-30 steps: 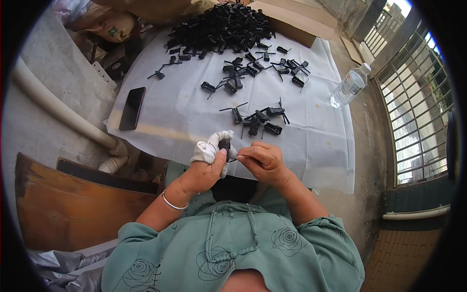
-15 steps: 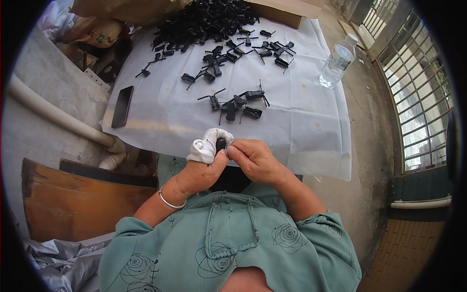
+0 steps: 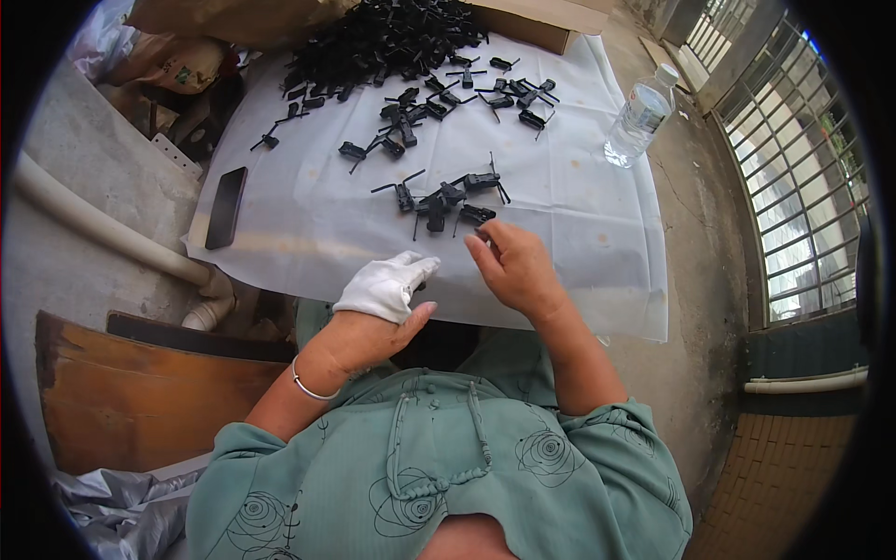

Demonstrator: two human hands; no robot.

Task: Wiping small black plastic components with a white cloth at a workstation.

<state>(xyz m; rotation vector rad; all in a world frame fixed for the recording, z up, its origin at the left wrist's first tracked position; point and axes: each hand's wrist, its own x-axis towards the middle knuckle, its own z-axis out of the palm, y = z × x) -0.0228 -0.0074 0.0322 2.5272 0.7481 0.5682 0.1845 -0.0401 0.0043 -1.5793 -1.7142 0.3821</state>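
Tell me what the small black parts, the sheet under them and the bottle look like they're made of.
Small black parts: probably moulded plastic, matte black with a slight sheen and thin stiff prongs. Sheet: looks like thin white plastic film or non-woven cloth; it creases, sags over the edge and shines faintly. Bottle: clear plastic, see-through with ribbed walls and a white cap.

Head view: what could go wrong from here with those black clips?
1. The right hand hovers by the loose black clips; their thin arms cross, so lifting one could drag others along.
2. The white sheet overhangs the front edge; a tug might slide clips off.
3. The water bottle stands at the sheet's far right edge and could be knocked over.
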